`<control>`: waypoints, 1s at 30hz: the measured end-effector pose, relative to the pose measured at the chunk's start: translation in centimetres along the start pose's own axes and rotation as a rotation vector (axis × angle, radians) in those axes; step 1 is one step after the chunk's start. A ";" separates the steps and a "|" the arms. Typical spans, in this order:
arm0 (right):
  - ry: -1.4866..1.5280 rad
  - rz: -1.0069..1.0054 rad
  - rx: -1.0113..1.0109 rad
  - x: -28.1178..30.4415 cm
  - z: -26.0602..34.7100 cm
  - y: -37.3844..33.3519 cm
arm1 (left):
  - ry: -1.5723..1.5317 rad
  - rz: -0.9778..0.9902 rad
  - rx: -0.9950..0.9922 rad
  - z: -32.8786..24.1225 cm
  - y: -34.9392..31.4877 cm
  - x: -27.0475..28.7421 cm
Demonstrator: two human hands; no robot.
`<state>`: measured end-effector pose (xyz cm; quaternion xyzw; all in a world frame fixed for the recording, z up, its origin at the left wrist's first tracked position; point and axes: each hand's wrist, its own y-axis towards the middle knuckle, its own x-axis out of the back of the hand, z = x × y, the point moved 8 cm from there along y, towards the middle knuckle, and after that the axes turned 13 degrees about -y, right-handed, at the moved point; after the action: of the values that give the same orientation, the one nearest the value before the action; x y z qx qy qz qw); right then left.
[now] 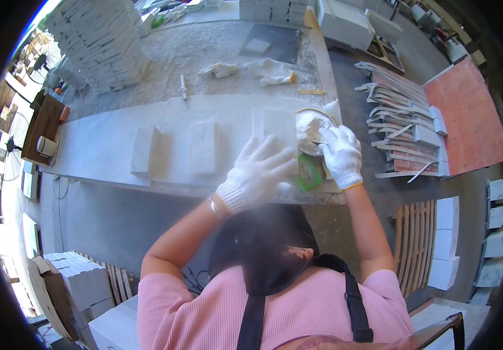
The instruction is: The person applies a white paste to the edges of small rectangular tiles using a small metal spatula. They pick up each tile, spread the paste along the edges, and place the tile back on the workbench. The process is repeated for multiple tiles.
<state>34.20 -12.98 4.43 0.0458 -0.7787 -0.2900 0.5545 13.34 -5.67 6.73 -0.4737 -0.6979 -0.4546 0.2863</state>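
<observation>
My left hand, in a white knit glove, is open with its fingers spread at the near edge of a white tile. To its left two more pale marble-look tiles, a middle one and a left one, lie spaced apart on the white worktop. My right hand, also gloved, has bent fingers at a white lumpy mass with a curved rim behind it. Those fingers are closed; what they grip is hidden. A green packet lies between my hands.
Crumpled white gloves and a small white stick lie beyond the tiles. Tall tile stacks stand at the far left. To the right are pale strips beside a reddish board. Wooden pallets flank me.
</observation>
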 end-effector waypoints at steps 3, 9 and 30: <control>0.159 -0.159 -0.091 2.9 -1.7 -1.2 | 0.067 -0.047 0.052 2.0 1.1 1.1; 0.268 0.184 -0.346 1.7 -5.0 -5.9 | 0.136 -0.012 0.171 6.7 5.3 0.9; 0.318 0.354 -0.318 -2.3 -4.5 -8.6 | 0.055 0.026 0.039 2.2 4.2 -0.2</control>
<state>36.96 -20.98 -0.83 -0.1337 -0.6225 -0.2962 0.7119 17.36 -3.22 7.14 -0.4645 -0.6921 -0.4501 0.3205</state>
